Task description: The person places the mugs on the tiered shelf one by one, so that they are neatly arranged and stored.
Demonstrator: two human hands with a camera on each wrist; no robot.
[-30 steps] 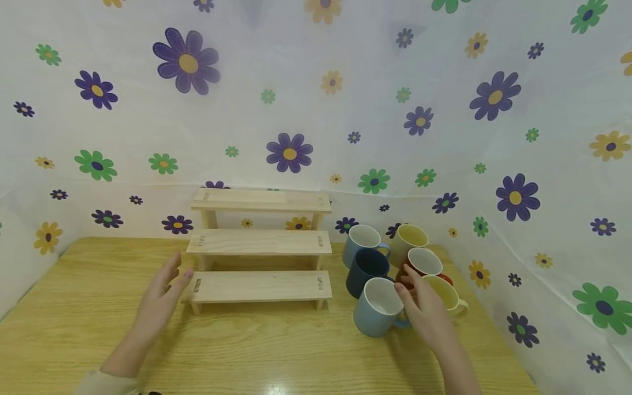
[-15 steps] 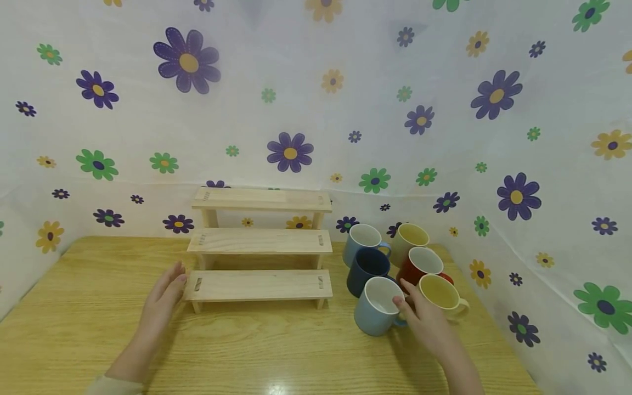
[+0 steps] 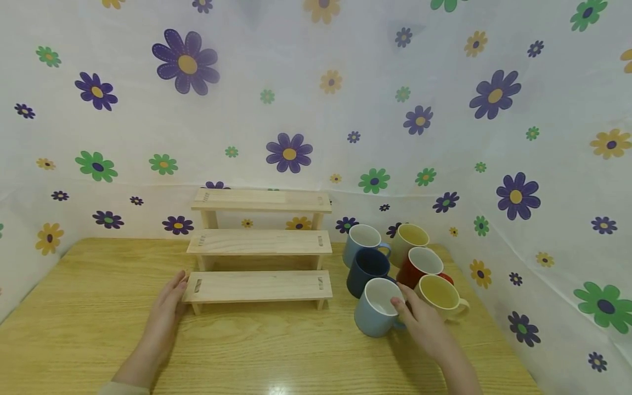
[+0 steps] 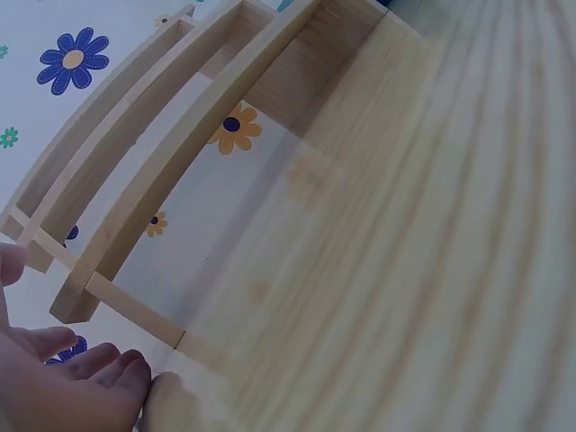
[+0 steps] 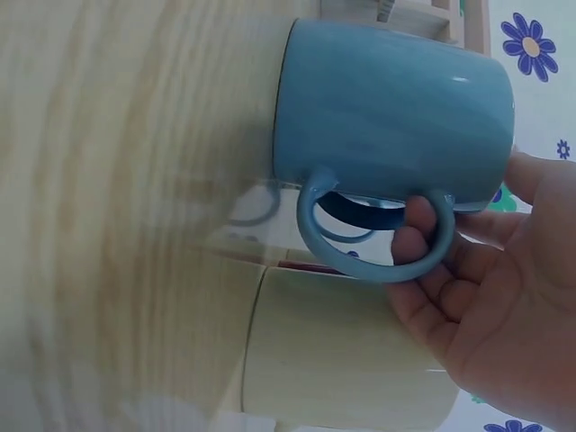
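At the right, a light blue mug (image 3: 375, 312) stands upright on the table, nearest the front of a group of mugs. My right hand (image 3: 427, 323) holds it at its handle side, thumb by the rim. In the right wrist view, curled fingers (image 5: 409, 245) show at the handle (image 5: 337, 256). My left hand (image 3: 163, 315) lies beside the left end of a three-tier wooden shelf (image 3: 257, 288), fingers loosely bent and holding nothing. In the left wrist view, the fingers stay just below the shelf's end (image 4: 76, 301); whether they touch it I cannot tell.
Behind the light blue mug stand a dark blue mug (image 3: 362, 277) and another light blue mug (image 3: 353, 249). A red mug (image 3: 410, 271), a pale yellow mug (image 3: 439, 299) and a cream mug (image 3: 402, 249) crowd the right. A flowered cloth (image 3: 247, 109) hangs behind the table (image 3: 257, 351).
My right hand has come down from above the mugs to the light blue mug's handle side. The left hand has lowered beside the shelf's left end. The mugs and shelf stay in place.
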